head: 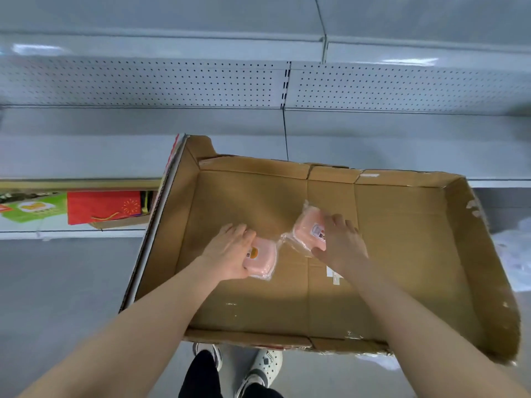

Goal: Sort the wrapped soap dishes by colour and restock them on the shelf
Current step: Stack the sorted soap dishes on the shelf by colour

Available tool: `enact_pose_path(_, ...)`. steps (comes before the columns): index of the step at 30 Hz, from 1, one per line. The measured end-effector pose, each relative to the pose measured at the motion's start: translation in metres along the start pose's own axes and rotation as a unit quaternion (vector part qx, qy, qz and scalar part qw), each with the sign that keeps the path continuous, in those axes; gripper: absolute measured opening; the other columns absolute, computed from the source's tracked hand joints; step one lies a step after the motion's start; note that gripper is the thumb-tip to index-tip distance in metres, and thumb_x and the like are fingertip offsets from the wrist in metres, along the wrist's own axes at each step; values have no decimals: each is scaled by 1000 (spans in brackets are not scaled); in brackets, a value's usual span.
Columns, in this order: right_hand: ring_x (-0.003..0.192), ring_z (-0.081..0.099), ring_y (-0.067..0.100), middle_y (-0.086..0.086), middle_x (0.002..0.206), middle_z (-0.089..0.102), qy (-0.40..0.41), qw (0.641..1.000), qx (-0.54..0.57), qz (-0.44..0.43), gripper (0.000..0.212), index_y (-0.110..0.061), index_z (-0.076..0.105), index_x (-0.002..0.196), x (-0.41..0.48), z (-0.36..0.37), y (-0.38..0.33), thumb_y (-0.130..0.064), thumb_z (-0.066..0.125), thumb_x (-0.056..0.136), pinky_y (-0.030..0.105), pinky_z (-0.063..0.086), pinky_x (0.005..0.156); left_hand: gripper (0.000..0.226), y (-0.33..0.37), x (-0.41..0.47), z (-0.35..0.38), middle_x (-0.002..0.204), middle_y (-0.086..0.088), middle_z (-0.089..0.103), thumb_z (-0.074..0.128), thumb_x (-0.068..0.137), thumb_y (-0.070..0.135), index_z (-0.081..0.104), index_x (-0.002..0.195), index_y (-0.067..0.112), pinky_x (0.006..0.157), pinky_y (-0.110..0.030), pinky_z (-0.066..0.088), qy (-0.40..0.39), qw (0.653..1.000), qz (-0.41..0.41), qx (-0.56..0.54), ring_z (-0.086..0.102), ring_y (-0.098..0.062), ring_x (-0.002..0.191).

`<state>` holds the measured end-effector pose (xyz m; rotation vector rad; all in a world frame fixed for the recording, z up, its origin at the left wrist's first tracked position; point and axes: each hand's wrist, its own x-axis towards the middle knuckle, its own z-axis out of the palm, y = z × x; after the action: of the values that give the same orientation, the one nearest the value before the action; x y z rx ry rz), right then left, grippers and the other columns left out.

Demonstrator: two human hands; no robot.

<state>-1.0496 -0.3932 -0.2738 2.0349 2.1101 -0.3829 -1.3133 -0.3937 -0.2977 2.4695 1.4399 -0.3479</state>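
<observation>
Two pink soap dishes in clear wrap lie inside a large open cardboard box (402, 254). My left hand (230, 249) grips the left pink dish (263, 258), fingers over its top and thumb under its near edge. My right hand (339, 239) grips the right pink dish (309, 229), which is tilted up on its side with a label showing. The two dishes lie close together near the box's middle. The grey metal shelf (143, 150) stands behind the box.
The shelf has a pegboard back (143, 84) and an upright divider (286, 116). On a lower shelf at left lie a red bag (103, 206) and a green package (34, 209). White plastic (514, 254) lies at right. My feet (258, 366) stand under the box's near edge.
</observation>
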Motion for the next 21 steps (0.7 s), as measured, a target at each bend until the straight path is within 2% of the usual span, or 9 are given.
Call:
enact_pose_path(3, 113, 50, 27, 4, 128, 47, 43, 999, 22, -11, 74, -20, 32, 143, -7, -40, -4, -41, 68, 82, 36, 44, 94, 72, -3, -11, -31, 117, -3, 46, 71, 69, 49, 44, 128, 17, 90, -30, 45, 18, 999, -36, -33, 52, -21, 103)
enact_pose_path(6, 116, 49, 30, 5, 130, 46, 83, 995, 23, -44, 84, -23, 22, 149, -10, -85, -8, -40, 68, 80, 39, 43, 98, 74, -10, -19, -68, 124, -5, 47, 69, 74, 48, 41, 135, 18, 95, -35, 47, 74, 995, -51, -53, 51, -23, 111)
enact_pose_path(9, 113, 52, 32, 7, 128, 49, 146, 985, 18, -86, 82, -24, 24, 147, -8, -132, -16, -39, 68, 79, 41, 42, 95, 63, -20, -25, -113, 123, -1, 52, 66, 74, 46, 46, 129, 21, 96, -34, 46, 149, 986, -64, -48, 50, -21, 115)
enact_pose_path(13, 113, 53, 36, 11, 129, 53, 232, 964, 18, -126, 84, -19, 31, 148, 8, -195, -31, -38, 71, 78, 45, 40, 94, 58, -52, -30, -179, 114, 4, 56, 64, 70, 53, 52, 116, 20, 96, -32, 39, 255, 960, -98, -59, 50, -22, 112)
enact_pose_path(15, 112, 54, 37, 11, 127, 55, 270, 952, 17, -146, 82, -21, 33, 148, 19, -225, -39, -39, 72, 78, 45, 41, 93, 68, -73, -33, -214, 111, 2, 59, 56, 71, 70, 53, 114, 18, 96, -33, 39, 296, 948, -108, -42, 53, -24, 107)
enact_pose_path(17, 108, 55, 36, 9, 123, 57, 307, 937, 2, -166, 78, -23, 35, 145, 34, -252, -49, -42, 71, 79, 44, 42, 90, 87, -92, -35, -250, 112, -2, 61, 41, 67, 86, 54, 116, 16, 98, -38, 41, 330, 936, -118, -29, 54, -26, 105)
enact_pose_path(21, 103, 57, 38, 10, 116, 59, 363, 911, -14, -193, 69, -22, 43, 141, 72, -295, -69, -43, 72, 81, 45, 43, 87, 100, -135, -24, -313, 119, -8, 60, 28, 61, 87, 51, 126, 14, 98, -40, 42, 366, 922, -130, -2, 52, -31, 109)
